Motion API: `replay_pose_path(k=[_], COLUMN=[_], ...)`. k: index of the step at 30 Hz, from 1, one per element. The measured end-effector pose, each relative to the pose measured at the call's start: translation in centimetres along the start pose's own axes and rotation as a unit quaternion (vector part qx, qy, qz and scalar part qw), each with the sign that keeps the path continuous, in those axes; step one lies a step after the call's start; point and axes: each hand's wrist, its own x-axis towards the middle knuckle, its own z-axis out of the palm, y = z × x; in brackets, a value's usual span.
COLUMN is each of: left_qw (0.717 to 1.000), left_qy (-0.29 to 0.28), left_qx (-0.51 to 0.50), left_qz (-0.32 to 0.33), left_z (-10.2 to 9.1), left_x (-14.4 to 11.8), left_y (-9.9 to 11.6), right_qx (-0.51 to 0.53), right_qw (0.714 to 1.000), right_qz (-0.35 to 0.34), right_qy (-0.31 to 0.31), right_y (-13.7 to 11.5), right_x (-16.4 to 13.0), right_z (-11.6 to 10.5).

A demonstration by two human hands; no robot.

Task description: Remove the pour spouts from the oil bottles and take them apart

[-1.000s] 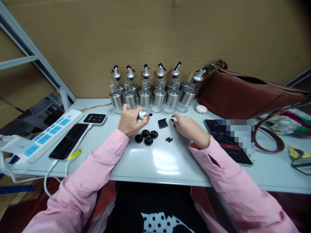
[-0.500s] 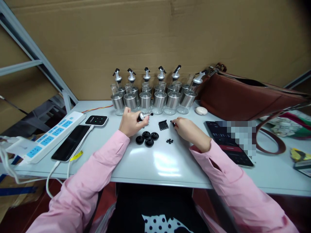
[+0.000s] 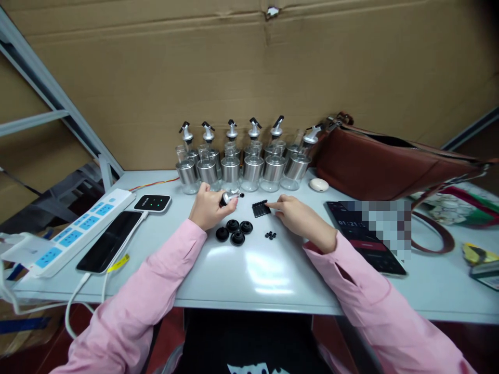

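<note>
My left hand (image 3: 206, 208) is closed around a silver and black bottle pour spout (image 3: 231, 197), holding it sideways above the table with its narrow end toward the right. Reaching in from the right, my right hand (image 3: 298, 215) has its index finger stretched out, touching the right edge of a row of small black flap levers (image 3: 260, 209). Its other fingers are curled and partly hidden. Several round black ribbed stoppers (image 3: 237, 237) lie near my left hand. A little cluster of tiny black caps (image 3: 270, 235) lies below the levers.
Glass bottles with steel sleeves (image 3: 253, 171) stand in rows at the back, several with pour spouts. A power strip (image 3: 83, 228), phone (image 3: 111, 241) and small black device (image 3: 153, 203) lie left. Right are a white case (image 3: 318, 184), tablet (image 3: 370, 244) and brown bag (image 3: 382, 161).
My right hand has moved slightly left to the row of levers; the small black piece at its fingertips now sits against the row. My left hand still grips the pour spout. The view has tilted up.
</note>
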Motion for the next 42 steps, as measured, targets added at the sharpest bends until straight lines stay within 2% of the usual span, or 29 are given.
replay_pose_path(k=[9,13,20,25,31,37,40,42], left_qw=[1.0,1.0,0.999,0.996,0.991,0.988,0.992,0.994], left_qy=[-0.007,-0.018,-0.008,0.021,0.047,0.049,0.043,0.06], left_qx=[-0.003,0.002,0.029,0.055,0.076,0.116,0.09,0.046], left_qz=[0.017,0.022,0.041,0.059,0.097,0.088,0.075,0.08], left_z=[-0.4,-0.5,-0.4,0.1,0.6,0.4,0.5,0.8], left_x=[0.2,0.2,0.1,0.0,-0.1,-0.3,-0.4,-0.6], left_y=[0.4,0.6,0.5,0.4,0.9,1.8,2.2,2.5], right_qx=[-0.001,0.006,0.006,0.086,0.142,0.133,0.133,0.131], right_qw=[0.999,0.999,0.996,0.981,0.934,0.918,0.911,0.907], right_qz=[-0.051,-0.052,-0.081,-0.12,-0.199,-0.202,-0.204,-0.213], right_qy=[0.006,0.002,0.035,0.127,0.261,0.315,0.332,0.339], right_y=[-0.7,-0.9,-1.0,-2.1,-3.6,-4.3,-4.2,-4.0], right_x=[-0.1,-0.1,-0.1,0.0,-0.5,-0.8,-0.7,-0.7], right_z=[-0.7,-0.5,-0.4,-1.0,-2.0,-2.0,-1.9,-1.9])
